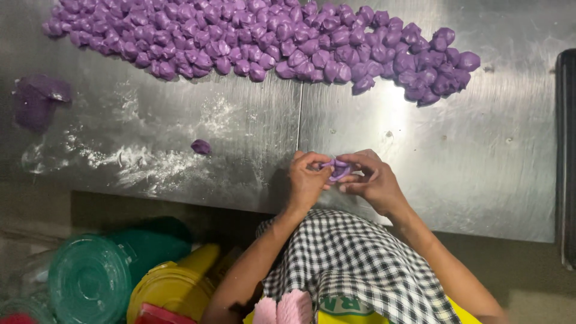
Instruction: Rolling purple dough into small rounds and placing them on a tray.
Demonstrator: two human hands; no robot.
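A small piece of purple dough [338, 170] is pinched between both my hands over the steel table [480, 162], near its front edge. My left hand [307, 179] grips its left side with thumb and fingers. My right hand [371, 179] folds over its right side. A long heap of shaped purple dough pieces [264, 36] lies across the far side of the table. One loose purple piece [201, 146] sits alone left of my hands. A larger lump of purple dough [37, 101] rests at the far left.
White flour [144, 157] is dusted over the left half of the table. Below the table's front edge stand a green lidded tub [90, 277] and a yellow container [174, 288]. A dark tray edge [565, 156] borders the right side.
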